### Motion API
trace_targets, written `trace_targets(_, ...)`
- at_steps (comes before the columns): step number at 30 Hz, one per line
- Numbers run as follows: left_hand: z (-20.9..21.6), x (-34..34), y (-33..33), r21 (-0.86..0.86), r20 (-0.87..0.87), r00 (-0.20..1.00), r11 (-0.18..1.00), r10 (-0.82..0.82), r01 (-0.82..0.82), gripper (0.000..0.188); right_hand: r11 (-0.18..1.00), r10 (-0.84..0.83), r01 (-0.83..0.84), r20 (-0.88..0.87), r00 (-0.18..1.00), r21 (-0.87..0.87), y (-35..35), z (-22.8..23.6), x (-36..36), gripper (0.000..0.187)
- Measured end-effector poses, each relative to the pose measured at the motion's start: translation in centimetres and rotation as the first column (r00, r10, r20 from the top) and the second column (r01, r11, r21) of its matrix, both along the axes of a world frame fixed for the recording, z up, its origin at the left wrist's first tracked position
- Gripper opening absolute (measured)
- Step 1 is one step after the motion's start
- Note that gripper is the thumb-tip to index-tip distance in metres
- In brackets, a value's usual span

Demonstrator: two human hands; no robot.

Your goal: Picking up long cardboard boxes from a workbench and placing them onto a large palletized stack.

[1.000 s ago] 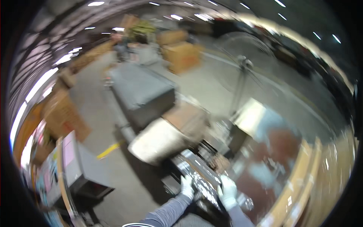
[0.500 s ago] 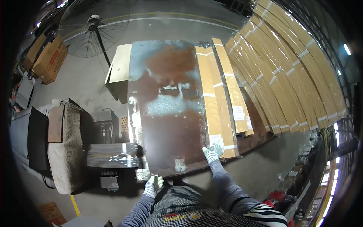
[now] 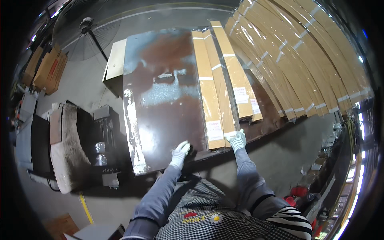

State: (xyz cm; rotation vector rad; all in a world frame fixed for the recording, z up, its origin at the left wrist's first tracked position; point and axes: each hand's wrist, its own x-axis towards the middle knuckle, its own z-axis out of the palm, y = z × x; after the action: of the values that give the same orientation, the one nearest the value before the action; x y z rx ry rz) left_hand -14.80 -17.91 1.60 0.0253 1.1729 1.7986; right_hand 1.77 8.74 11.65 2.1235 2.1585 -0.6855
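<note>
Long, narrow brown cardboard cartons, wrapped in clear film with white bands and labels, lie side by side on a worn brown tabletop. At the near end of one carton, my gloved right hand grips its end, thumb to the left and fingers to the right. My gloved left hand is at the table's front edge, left of the cartons. Its fingers reach forward over the bare tabletop, apart from the cartons, with nothing seen in them.
More long wrapped cartons fan out in a large row at the right. A pedestal fan stands at the far left, near cardboard boxes. A cloth-covered piece and dark crates are left of the table.
My left hand has moved right from the table's corner onto the tabletop. My right hand has shifted right to another carton's end. The grey wrapped stack at left no longer shows.
</note>
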Motion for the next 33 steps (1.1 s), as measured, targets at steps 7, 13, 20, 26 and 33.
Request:
trace_targets(7, 5.0, 0.1, 5.9, -0.474, -0.2, 0.957, 0.876, -0.209, 0.092, 0.067, 0.876, -0.134, -0.34, -0.85, 0.51, -0.342, -5.7, -5.8, 3.0, 0.067)
trace_targets(13, 8.1, 3.3, -2.6, 0.402, 0.735, 0.629, 0.91, -0.254, -0.103, 0.046, 0.048, -0.98, -0.876, -0.193, 0.052, -0.481, -11.7, -0.4, 8.8, 0.059)
trace_targets(20, 5.3, 11.9, -6.4, -0.105, 0.639, 0.741, 0.931, -0.206, 0.349, 0.043, 0.791, -0.504, -0.107, -0.74, 0.445, -0.603, -7.2, -9.9, 15.4, 0.046)
trace_targets(26, 10.3, 10.5, -3.2, -0.117, 0.375, 0.871, 0.916, -0.317, 0.383, 0.069, 0.934, 0.344, -0.357, -0.192, 0.919, -0.035, -9.7, 2.1, 1.7, 0.119)
trace_targets(33, 9.4, 11.9, 1.3, -0.202, 0.179, 0.92, 0.902, -0.35, 0.382, 0.046, 0.87, 0.47, -0.492, -0.242, 0.849, -0.034, -7.8, 1.3, 2.3, 0.105)
